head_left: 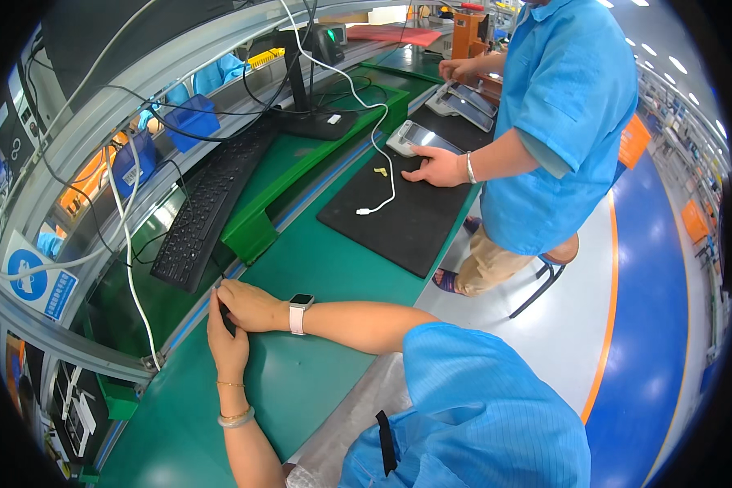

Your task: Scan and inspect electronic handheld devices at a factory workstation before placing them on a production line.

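My left hand (226, 343) and my right hand (254, 307) meet at the far edge of the green bench (301, 370). Between them shows a sliver of a dark object (228, 320); the hands cover most of it, so its kind cannot be told. The left fingers point away from me along its side, while the right fingers curl over it. Close beyond my hands lies a black keyboard (213, 207) on the shelf. A light-strapped watch sits on my right wrist, and bangles ring my left.
A co-worker in a blue shirt (557, 138) handles grey-and-white devices with screens (431, 138) on a black mat (382, 224). A white cable (392, 175) hangs down onto that mat. Metal rails, loose cables, blue bins (191, 122) and a monitor stand (301, 114) line the far side.
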`<state>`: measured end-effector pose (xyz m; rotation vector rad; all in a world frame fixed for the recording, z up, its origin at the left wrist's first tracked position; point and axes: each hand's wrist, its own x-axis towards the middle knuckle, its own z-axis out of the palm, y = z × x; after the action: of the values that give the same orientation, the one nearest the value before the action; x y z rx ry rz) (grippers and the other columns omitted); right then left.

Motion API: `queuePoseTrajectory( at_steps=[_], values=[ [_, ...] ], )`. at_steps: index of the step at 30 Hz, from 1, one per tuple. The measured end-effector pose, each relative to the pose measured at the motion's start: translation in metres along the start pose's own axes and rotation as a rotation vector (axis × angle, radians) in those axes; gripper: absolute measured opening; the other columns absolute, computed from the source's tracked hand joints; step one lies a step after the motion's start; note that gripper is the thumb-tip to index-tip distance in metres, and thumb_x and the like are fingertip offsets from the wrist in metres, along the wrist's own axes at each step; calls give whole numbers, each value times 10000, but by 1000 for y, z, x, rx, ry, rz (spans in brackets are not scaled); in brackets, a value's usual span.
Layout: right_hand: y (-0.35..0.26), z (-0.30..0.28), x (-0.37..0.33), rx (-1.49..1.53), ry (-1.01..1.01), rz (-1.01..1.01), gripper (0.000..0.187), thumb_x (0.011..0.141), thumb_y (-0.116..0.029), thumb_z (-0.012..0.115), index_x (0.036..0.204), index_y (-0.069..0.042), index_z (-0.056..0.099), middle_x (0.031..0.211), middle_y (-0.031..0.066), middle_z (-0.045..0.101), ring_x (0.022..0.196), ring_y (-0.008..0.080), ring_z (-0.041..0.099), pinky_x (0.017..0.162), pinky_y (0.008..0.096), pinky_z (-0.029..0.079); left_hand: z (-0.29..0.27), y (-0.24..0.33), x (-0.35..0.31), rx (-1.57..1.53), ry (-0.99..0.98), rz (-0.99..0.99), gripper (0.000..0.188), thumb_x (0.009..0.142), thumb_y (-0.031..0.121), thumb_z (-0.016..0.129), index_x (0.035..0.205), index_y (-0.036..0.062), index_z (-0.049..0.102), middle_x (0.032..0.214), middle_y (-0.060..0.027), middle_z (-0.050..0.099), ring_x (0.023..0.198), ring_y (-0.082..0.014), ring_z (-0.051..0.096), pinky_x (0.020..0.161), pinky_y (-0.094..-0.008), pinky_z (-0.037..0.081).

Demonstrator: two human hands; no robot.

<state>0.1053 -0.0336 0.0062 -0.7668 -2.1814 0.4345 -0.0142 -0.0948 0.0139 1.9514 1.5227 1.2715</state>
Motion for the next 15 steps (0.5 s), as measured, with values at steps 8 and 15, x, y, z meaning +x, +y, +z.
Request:
queuePoseTrajectory(
  at_steps=[8,15],
  values=[
    [0,1,1,-95,173,-24,324,703,-63,656,984,38,532,968,156,487,909,321,499,811,407,430,0,-7,1,197,-75,11,639,811,-50,518,1422,8,342,1279,-216,533,1165,-356,515,1010,-429,382],
    [9,10,0,-140,165,-19,208,739,-103,632,883,33,567,919,150,490,832,307,499,759,392,440,6,-11,-3,360,-60,35,542,845,3,499,1374,-6,385,1289,-213,524,1174,-377,497,1039,-452,345]
  ],
)
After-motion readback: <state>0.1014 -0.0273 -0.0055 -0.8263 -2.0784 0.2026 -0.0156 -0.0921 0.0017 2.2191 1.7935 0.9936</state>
